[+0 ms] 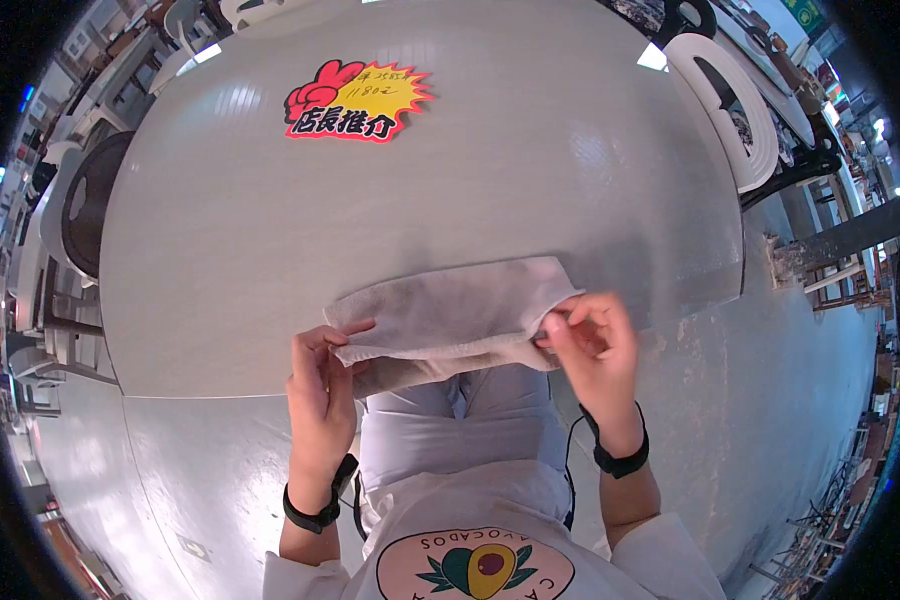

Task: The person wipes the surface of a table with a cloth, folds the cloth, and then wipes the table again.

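2 ends of the grey cloth (pixel 455 305) are being held, 1 by the fingers (pixel 361 326) of the left hand (pixel 322 385) and 1 by those of the right hand (pixel 605 360), both sets being narrowed onto the fabric. Even, gentle tension is being called for, with the layers being pinched together and the edges being aligned; by uneven pulling, a skewed fold could be being made. The cloth is being held at the near edge of the tabletop (pixel 370 215), its upper layer being spread fairly smoothly, while loose creases are being shown underneath, above the lap (pixel 455 430).
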Available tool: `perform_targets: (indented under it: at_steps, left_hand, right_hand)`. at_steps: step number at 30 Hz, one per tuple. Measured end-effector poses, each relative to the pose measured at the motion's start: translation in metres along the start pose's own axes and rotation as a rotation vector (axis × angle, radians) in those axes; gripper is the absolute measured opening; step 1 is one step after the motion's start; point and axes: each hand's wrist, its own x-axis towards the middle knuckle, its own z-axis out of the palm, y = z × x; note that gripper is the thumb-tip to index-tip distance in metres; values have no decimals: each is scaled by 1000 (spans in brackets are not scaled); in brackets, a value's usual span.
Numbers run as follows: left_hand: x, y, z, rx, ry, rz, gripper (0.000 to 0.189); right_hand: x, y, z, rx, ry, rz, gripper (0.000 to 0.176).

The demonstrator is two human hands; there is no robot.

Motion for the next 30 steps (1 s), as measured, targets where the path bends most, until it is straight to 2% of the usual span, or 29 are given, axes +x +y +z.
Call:
perform_targets:
  at_steps: [3, 6, 9, 12, 15, 18, 19, 21, 25, 28, 30]
  left_hand:
    - [-1, -5, -4, 75, 1, -2, 27]
    - [-1, -6, -3, 124, 10, 58, 26]
    - [0, 4, -4, 327, -8, 63, 21]
    - [5, 6, 1, 441, 55, 171, 14]
    - [8, 4, -6, 577, 47, 152, 9]
    - [8, -1, -7, 413, 164, -64, 9]
    - [9, -2, -7, 404, 173, -50, 9]
    - [10, -4, -8, 387, 192, -23, 9]
    - [7, 0, -20, 471, 23, 144, 8]
    - [8, -3, -28, 438, -51, 290, 11]
    - [10, -9, -34, 409, -52, 366, 14]
  right_hand:
    - [-1, 0, -1, -345, -184, -173, 14]
    - [-3, 0, -2, -446, -271, -177, 15]
    - [-3, 1, -5, -526, -301, -214, 17]
    - [-1, -2, -10, -574, -327, -208, 17]
    - [-1, -1, -11, -625, -356, -220, 18]
    - [-1, 3, -13, -622, -349, -280, 22]
    - [-1, 5, -14, -611, -341, -304, 24]
    - [-4, 9, -13, -534, -270, -229, 35]
    - [-3, -1, -7, -518, -220, -179, 72]
    - [-1, 0, -6, -534, -226, -145, 85]
    - [2, -3, -6, -573, -245, -148, 84]
